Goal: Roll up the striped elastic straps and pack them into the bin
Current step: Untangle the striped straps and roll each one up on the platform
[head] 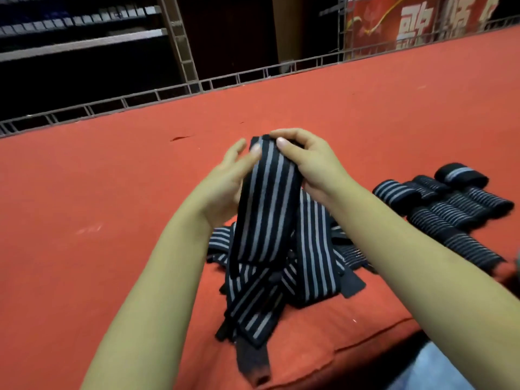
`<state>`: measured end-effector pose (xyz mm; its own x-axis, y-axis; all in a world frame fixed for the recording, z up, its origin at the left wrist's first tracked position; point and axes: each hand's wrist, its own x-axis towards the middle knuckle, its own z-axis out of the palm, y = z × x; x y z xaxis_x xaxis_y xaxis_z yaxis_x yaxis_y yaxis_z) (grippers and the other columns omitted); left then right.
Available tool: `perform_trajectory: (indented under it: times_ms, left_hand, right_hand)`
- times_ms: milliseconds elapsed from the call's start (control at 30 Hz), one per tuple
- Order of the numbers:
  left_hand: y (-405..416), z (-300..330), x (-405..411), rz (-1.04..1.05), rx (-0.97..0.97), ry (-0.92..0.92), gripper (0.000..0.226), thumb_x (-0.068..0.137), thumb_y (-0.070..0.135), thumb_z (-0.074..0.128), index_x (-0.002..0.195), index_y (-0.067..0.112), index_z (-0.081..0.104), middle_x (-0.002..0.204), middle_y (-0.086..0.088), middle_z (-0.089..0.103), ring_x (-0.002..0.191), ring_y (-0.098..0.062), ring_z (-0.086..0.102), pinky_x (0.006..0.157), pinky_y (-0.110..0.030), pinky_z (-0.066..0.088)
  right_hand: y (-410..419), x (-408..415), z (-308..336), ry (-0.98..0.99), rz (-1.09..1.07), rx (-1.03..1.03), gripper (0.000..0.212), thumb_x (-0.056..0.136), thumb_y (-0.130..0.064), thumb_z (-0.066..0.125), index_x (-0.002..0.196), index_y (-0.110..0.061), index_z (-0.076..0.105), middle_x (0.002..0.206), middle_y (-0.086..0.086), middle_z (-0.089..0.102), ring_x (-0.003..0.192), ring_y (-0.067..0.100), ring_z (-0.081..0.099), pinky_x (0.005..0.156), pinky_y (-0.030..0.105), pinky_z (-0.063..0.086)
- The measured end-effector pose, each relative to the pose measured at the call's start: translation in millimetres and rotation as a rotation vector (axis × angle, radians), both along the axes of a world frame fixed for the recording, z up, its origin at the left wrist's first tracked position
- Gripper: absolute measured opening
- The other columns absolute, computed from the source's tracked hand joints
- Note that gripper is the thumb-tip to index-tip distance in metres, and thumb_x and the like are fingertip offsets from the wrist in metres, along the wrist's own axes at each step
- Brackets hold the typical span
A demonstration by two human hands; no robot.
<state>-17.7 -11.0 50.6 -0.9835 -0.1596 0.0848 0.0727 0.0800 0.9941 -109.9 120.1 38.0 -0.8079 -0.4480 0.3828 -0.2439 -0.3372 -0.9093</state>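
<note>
Starting to roll a strap

Both hands, left hand (225,184) and right hand (306,164), pinch the top of one striped strap (267,204) with their fingers (281,142); next, roll it down tight.

Rolled straps (450,209) cut off at right edge; banner (422,21) lettering cropped at the top.

A red cloth (84,192) covers the table, bordered by a wire rail (168,92).
</note>
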Motion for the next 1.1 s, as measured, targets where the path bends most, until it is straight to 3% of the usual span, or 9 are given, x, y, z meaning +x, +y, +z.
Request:
perform_trajectory:
  times_ms: [200,300,533,700,800,867,933,1000,1100]
  left_hand:
    - [13.6,-74.8,26.3,-0.006,0.039,-0.018,0.057,0.098,0.034,0.053,0.15,0.038,0.03,0.143,0.005,0.055,0.124,-0.016,0.059,0.105,-0.044,0.048]
    - [15.6,-83.2,33.2,-0.02,0.062,-0.007,0.061,0.102,0.021,0.052,0.152,0.044,0.024,0.146,0.007,0.051,0.124,-0.014,0.059,0.103,-0.04,0.05]
    - [20.6,-72.4,34.9,-0.02,0.178,0.025,0.089,0.096,0.002,0.057,0.152,0.05,0.007,0.142,-0.002,0.054,0.111,-0.022,0.068,0.081,-0.036,0.06]
    - [25.3,-80.7,35.2,-0.039,0.225,-0.006,0.096,0.088,-0.003,0.063,0.152,0.048,0.013,0.143,-0.001,0.054,0.115,-0.02,0.066,0.083,-0.036,0.059]
    - [18.7,-81.8,32.8,-0.008,0.219,-0.037,0.105,0.079,0.012,0.074,0.154,0.043,0.007,0.113,0.003,0.073,0.101,-0.015,0.071,0.078,-0.03,0.057]
    - [13.7,-73.9,30.8,0.013,0.27,-0.035,0.11,0.073,0.042,0.081,0.155,0.042,0.008,0.119,-0.001,0.067,0.109,-0.018,0.065,0.093,-0.036,0.05]
    - [12.6,-61.9,29.6,0.01,0.403,-0.008,0.077,0.081,0.061,0.064,0.147,0.035,0.034,0.127,-0.01,0.065,0.115,-0.026,0.065,0.101,-0.049,0.046]
    - [12.3,-50.6,26.2,0.048,0.539,0.015,0.054,0.092,0.062,0.041,0.134,0.03,0.046,0.111,-0.013,0.073,0.104,-0.027,0.07,0.091,-0.048,0.052]
    - [10.2,-43.0,19.8,0.156,0.579,0.032,0.059,0.099,0.054,0.04,0.133,0.008,0.049,0.095,-0.017,0.076,0.088,-0.025,0.074,0.072,-0.041,0.061]
  right_hand:
    - [-13.6,-13.6,-15.3,-0.245,-0.023,-0.027,0.011,0.097,-0.006,0.053,0.098,-0.014,0.06,0.087,0.004,0.062,0.072,0.011,0.06,0.067,0.024,0.054]
    - [-15.0,-18.1,-15.1,-0.305,-0.064,-0.039,0.009,0.096,-0.008,0.055,0.101,-0.014,0.059,0.089,0.005,0.062,0.076,0.014,0.061,0.074,0.029,0.054]
    - [-11.1,-17.3,-10.8,-0.344,-0.057,0.026,0.034,0.09,-0.006,0.063,0.123,-0.01,0.054,0.09,0.004,0.062,0.065,0.011,0.064,0.054,0.021,0.054]
    - [2.4,-7.9,-5.0,-0.27,0.025,-0.053,0.026,0.091,0.002,0.056,0.109,-0.016,0.057,0.088,0.005,0.064,0.061,0.011,0.064,0.055,0.023,0.054]
    - [13.2,0.5,-0.4,-0.215,0.092,-0.076,0.027,0.09,0.005,0.056,0.103,-0.018,0.058,0.088,0.004,0.065,0.065,0.011,0.066,0.058,0.025,0.055]
    - [19.5,7.4,-2.0,-0.146,0.115,-0.041,0.028,0.089,0.006,0.056,0.102,-0.019,0.059,0.089,0.001,0.065,0.069,0.01,0.066,0.059,0.025,0.055]
    - [24.0,16.0,-10.6,-0.055,0.158,-0.006,0.031,0.088,0.007,0.057,0.101,-0.021,0.06,0.089,-0.004,0.066,0.075,0.009,0.065,0.063,0.024,0.054]
    - [27.2,26.9,-24.7,0.024,0.236,0.023,0.034,0.086,0.008,0.06,0.098,-0.024,0.063,0.089,-0.008,0.066,0.081,0.009,0.064,0.071,0.024,0.053]
    - [32.9,46.2,-44.3,0.141,0.331,0.14,0.035,0.08,0.004,0.062,0.084,-0.03,0.067,0.084,-0.013,0.064,0.081,0.005,0.06,0.074,0.02,0.049]
